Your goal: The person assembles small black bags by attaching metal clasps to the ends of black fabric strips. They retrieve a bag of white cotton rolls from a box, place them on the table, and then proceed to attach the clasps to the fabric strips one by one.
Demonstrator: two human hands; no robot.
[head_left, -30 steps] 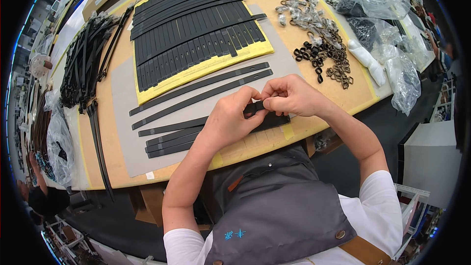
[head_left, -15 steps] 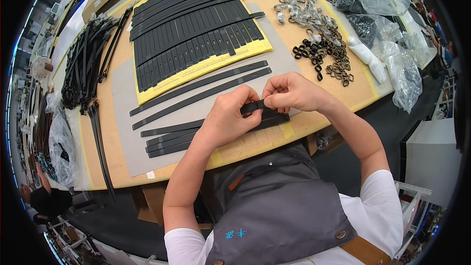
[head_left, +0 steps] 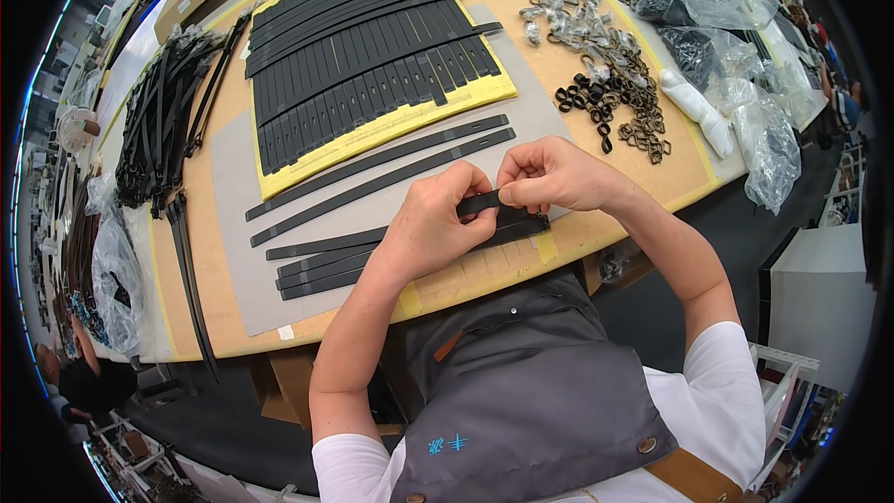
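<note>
A clear plastic bag (head_left: 116,270) with dark contents hangs at the left edge of the tan wooden bench (head_left: 596,130), below a heap of loose black straps (head_left: 163,116). Further right, a yellow flat board (head_left: 372,135) carries a tidy row of short black leather strips (head_left: 363,65), and on the grey mat (head_left: 233,214) in front of it lie several long black strips (head_left: 372,177). At the bench's near edge the left hand (head_left: 433,224) is curled closed, thumb and forefinger pinching the narrow black leather strap (head_left: 484,210) near its end; the forearm comes up from below with the wrist bent inward. Touching it, the right hand (head_left: 554,177) is closed too, fingertips pressed on the same strap's tip, knuckles up, elbow out to the right. The strap rests above the nearest strips. Beyond sits a pile of small dark and silver metal buckles (head_left: 605,56), then crumpled clear plastic bags (head_left: 736,84), some holding dark hardware, at the right edge
</note>
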